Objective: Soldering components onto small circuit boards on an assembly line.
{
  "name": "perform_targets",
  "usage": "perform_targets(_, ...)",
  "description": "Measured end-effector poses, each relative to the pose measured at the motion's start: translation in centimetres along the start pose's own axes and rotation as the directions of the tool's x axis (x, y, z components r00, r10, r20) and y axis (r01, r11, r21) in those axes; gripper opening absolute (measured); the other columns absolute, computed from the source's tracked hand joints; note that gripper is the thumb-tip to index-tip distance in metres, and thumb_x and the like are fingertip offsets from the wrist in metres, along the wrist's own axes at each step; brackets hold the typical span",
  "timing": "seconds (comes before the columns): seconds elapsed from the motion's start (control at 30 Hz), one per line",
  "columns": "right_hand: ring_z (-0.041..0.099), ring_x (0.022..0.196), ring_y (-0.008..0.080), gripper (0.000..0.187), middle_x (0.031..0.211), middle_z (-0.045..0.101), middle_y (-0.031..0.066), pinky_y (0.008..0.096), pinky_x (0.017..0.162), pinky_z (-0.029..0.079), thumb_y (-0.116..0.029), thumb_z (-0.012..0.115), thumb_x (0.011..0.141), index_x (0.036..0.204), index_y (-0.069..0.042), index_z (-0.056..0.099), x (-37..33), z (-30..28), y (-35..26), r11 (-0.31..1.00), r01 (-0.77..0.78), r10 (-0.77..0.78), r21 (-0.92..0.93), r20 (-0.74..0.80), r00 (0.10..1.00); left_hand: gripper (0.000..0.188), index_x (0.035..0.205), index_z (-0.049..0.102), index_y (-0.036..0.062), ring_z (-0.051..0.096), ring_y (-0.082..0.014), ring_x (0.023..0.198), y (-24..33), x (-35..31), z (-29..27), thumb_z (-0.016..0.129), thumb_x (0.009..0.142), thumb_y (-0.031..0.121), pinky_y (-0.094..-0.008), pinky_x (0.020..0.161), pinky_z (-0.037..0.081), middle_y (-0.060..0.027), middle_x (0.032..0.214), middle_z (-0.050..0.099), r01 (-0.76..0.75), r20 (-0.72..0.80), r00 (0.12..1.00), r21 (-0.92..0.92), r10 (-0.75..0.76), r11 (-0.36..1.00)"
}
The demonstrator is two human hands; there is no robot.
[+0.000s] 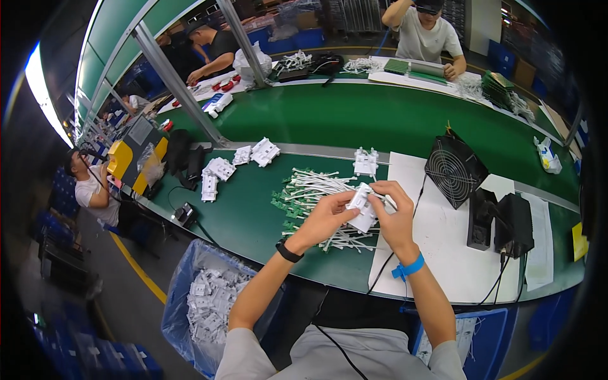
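Note:
Over the near edge of the green bench I hold a white plastic housing [363, 219] between both hands. My left hand [323, 219] pinches its left side with thumb and fingers. On the other side, my right hand [397, 223] grips the upper right part; some fingertips are hidden behind it. Beneath and left of the hands spreads a pile of white cables [316, 185] with small green circuit boards [285, 206] at their ends. A similar white housing [365, 162] lies just beyond the hands, and several more white housings [221, 168] rest farther left.
Right of my hands, a white sheet [437, 253] carries a black fan [453, 171] and black power units [514, 223] with trailing cords. A blue-lined bin [180, 297] of white parts stands below left. Across the green belt [354, 111], a co-worker [427, 38] sits.

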State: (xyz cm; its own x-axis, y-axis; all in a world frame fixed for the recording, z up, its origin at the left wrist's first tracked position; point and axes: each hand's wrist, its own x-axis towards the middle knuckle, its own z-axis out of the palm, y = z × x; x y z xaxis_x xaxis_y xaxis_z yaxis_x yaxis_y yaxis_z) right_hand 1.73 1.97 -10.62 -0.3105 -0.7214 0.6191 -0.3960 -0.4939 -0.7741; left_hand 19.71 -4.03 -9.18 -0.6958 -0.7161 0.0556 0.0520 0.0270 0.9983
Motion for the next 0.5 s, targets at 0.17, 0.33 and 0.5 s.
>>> perform_targets(0.17, 0.069, 0.099, 0.0287, 0.018, 0.106, 0.071, 0.0158, 0.0348, 0.088, 0.053, -0.001, 0.074, 0.085, 0.102, 0.004, 0.070, 0.1, 0.0, 0.5, 0.999, -0.032, 0.032, -0.016, 0.055, 0.998, 0.043, 0.138, 0.057, -0.0052, 0.064, -0.0106, 0.104, -0.1, 0.2, -0.5, 0.064, 0.097, 0.004, -0.0275, 0.090, 0.053, -0.0067, 0.121, 0.068, 0.024, 0.040, 0.999, -0.001, -0.023, 1.000)
perform_targets(0.33, 0.070, 0.096, 0.0226, 0.027, 0.105, 0.074, 0.0135, 0.0325, 0.089, 0.053, -0.008, 0.070, 0.091, 0.115, 0.004, 0.073, 0.8, -1.6, 1.2, 0.951, -0.307, 0.266, 0.046, 0.385, 0.884, 0.042, 0.136, 0.061, -0.0024, 0.055, -0.0069, 0.086, -1.6, -0.2, -2.1, 0.065, 0.094, 0.002, -0.0255, 0.075, 0.047, -0.0026, 0.104, 0.067, 0.017, -0.015, 1.000, 0.158, -0.015, 0.987)
perform_targets(0.5, 0.070, 0.092, 0.0172, 0.023, 0.097, 0.075, 0.0109, 0.0320, 0.089, 0.054, -0.005, 0.074, 0.088, 0.109, 0.004, 0.071, 1.6, -3.3, 0.7, 0.869, -0.493, 0.382, 0.047, 0.570, 0.728, 0.042, 0.133, 0.064, -0.0019, 0.061, -0.0070, 0.085, 0.0, -0.5, -2.9, 0.066, 0.091, 0.002, -0.0257, 0.074, 0.051, -0.0033, 0.104, 0.071, 0.059, 0.133, 0.988, 0.130, -0.076, 0.990)
